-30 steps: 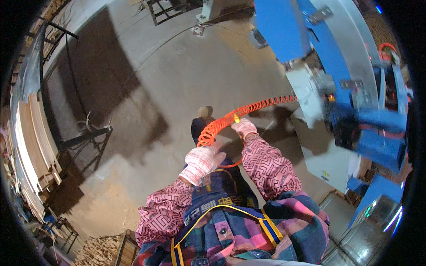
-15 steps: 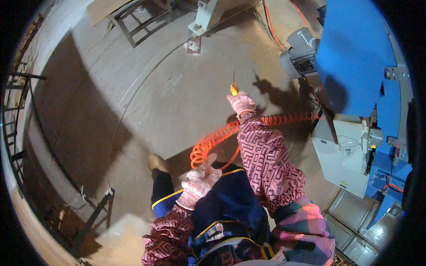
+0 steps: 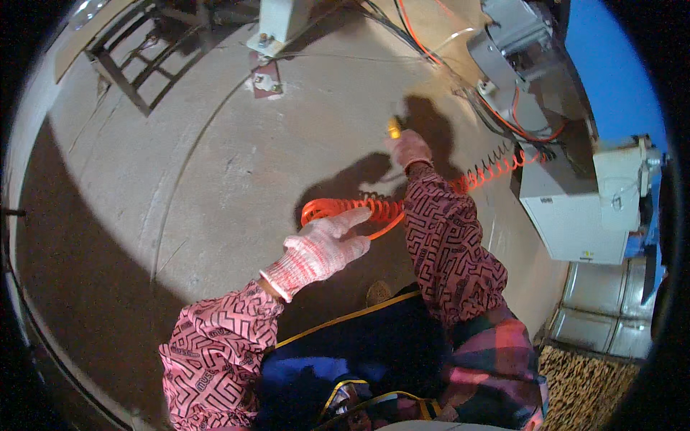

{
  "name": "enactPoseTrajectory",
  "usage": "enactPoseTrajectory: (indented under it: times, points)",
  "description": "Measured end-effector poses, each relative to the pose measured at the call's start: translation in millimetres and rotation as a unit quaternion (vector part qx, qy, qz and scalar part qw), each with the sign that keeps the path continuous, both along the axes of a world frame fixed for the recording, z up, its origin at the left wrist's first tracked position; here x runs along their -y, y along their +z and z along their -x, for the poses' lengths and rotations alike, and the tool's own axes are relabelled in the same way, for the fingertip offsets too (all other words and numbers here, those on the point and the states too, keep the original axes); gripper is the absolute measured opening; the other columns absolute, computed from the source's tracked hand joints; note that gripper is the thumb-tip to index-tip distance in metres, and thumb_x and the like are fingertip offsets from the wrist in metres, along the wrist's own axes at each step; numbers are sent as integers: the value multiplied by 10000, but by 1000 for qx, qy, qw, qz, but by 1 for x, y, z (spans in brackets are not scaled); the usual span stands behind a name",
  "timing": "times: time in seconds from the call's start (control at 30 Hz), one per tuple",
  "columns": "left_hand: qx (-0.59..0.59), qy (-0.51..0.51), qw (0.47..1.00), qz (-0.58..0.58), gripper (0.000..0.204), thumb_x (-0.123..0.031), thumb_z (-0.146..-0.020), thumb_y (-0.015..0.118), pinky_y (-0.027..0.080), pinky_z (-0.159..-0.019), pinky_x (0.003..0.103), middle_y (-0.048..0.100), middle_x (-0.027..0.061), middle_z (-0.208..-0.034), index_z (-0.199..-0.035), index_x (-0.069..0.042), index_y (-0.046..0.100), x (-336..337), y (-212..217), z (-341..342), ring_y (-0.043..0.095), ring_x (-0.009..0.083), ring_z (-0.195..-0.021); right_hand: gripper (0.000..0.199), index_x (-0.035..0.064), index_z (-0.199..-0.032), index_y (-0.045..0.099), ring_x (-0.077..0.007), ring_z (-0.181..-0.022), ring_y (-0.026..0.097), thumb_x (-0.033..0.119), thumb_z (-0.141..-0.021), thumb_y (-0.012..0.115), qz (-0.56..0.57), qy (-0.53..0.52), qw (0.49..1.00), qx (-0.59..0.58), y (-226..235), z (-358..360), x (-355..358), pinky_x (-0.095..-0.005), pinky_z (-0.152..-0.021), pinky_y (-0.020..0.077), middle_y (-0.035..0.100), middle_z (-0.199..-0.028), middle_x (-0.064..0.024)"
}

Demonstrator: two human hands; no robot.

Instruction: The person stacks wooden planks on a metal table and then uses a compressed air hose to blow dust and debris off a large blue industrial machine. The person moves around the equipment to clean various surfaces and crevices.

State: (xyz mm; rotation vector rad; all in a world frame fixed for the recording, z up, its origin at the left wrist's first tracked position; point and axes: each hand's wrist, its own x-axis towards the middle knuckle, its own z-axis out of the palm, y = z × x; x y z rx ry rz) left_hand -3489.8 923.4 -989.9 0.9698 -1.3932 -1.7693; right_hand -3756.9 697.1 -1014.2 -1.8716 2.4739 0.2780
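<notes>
My right hand (image 3: 411, 149), in a pink-and-white knit glove, is closed round a yellow air blow gun (image 3: 394, 128) and held out over the floor. The gun is slightly blurred, and most of its grip is hidden in my fist. An orange coiled air hose (image 3: 334, 208) passes beneath my right forearm, sagging in a loop on its left side. My left hand (image 3: 322, 248), gloved alike, is just below that loop, its fingers stretched out and apart. Its fingertips overlap the hose in this view; I cannot tell whether they touch. It holds nothing.
A grey motor (image 3: 514, 32) and blue machine panel (image 3: 611, 72) stand at the upper right, above a pale metal box (image 3: 575, 223). Cables (image 3: 417, 39) trail across the floor there. A bolted white machine foot (image 3: 273, 29) and a dark frame (image 3: 136, 72) are at the upper left.
My left hand has moved up and forward from my lap toward the hose loop, its fingers spreading. My right hand has shifted slightly right with the blow gun. The whole view has turned.
</notes>
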Motion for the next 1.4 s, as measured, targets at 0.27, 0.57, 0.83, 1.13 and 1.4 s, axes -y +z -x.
enactPoseTrajectory:
  times: [0.27,0.57,0.83,1.13,1.4]
  points:
    - [-1,-170,985,32,635,-238,-859,687,518,-770,300,688,88,-1095,-1430,-98,443,19,15,60,646,156,-921,457,97,-1117,691,-351,-1147,598,440,-826,611,-40,-41,989,-139,-23,153,-17,-433,-916,511,606,-1258,-185]
    - [-88,-179,964,-177,695,-220,-850,689,478,-691,266,632,64,-886,-1455,-48,391,13,28,59,579,129,-745,457,86,-1175,654,-383,-1122,605,402,-849,595,6,-182,979,-92,91,130,-37,-472,-903,511,620,-1242,-170]
    - [103,-94,981,132,647,-339,-844,695,506,-862,342,682,138,-1094,-1411,-127,467,3,13,8,662,265,-999,459,74,-1170,652,-378,-1086,624,387,-838,606,85,-154,983,-53,78,45,-38,-454,-907,510,636,-1214,-175]
    - [-216,14,951,-221,694,-73,-821,630,495,-641,227,632,8,-841,-1465,-47,373,2,-24,-73,591,112,-700,495,70,-1153,662,-335,-1077,638,386,-773,635,-86,-42,995,22,100,-103,-9,-433,-900,509,655,-1168,-179]
    - [-324,71,928,-168,658,-140,-838,587,541,-859,339,644,83,-1011,-1456,-29,390,-1,2,-87,625,212,-987,491,103,-1151,674,-307,-1109,633,427,-782,674,-25,-24,999,18,50,-165,93,-416,-923,501,658,-1201,-129]
